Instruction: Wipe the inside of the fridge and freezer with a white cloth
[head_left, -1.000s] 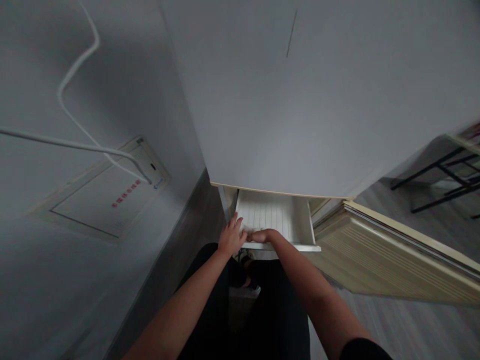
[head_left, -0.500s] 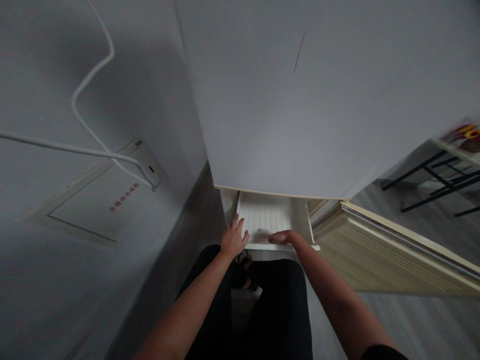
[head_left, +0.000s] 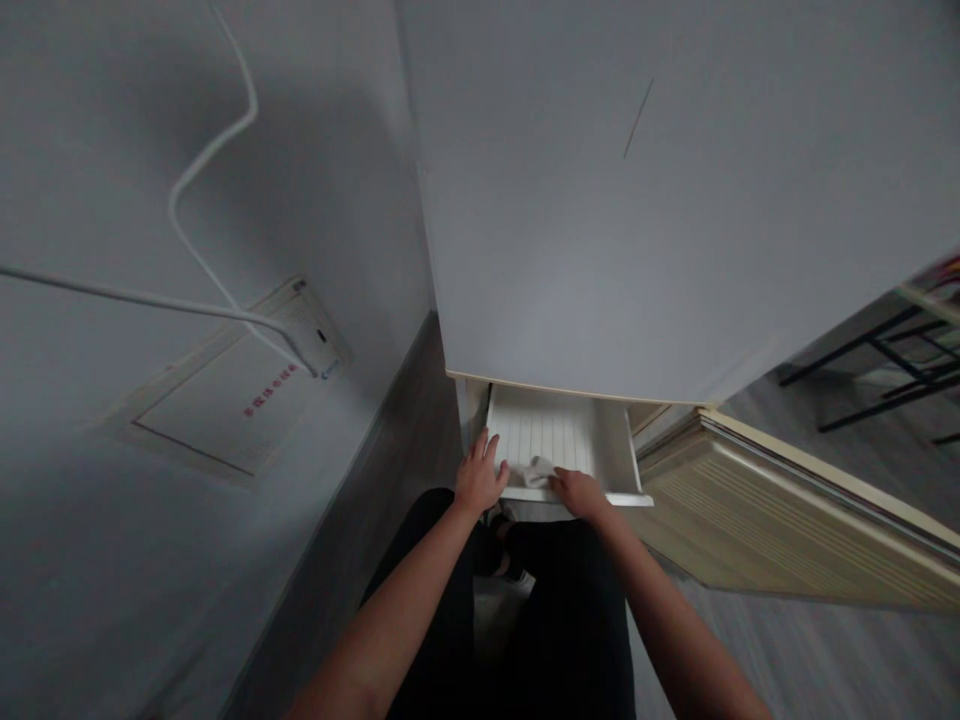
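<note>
Cloth (head_left: 537, 471): lay bunched inside the white drawer (head_left: 544, 430), near its front.
Right hand (head_left: 580, 491): gripped the cloth's right end, fingers curled.
Left hand (head_left: 480, 481): rested spread at the drawer's left front corner.
Drawer wiping: seemed under way; next likely called for bracing the drawer and sliding the cloth.

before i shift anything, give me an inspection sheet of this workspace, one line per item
Surface: white drawer, grooved bottom, pulled out.
Job's things: pale crumpled cloth near the drawer's front.
Clutter: colourful item, blurred, cut off at right edge.
Hands: right hand grips the cloth; left hand, fingers spread, at drawer's front left, contact unclear.
Cables: two pale cables run to wall panel at left.
Surroundings: door open at right; black frame beyond; grey floor.
</note>
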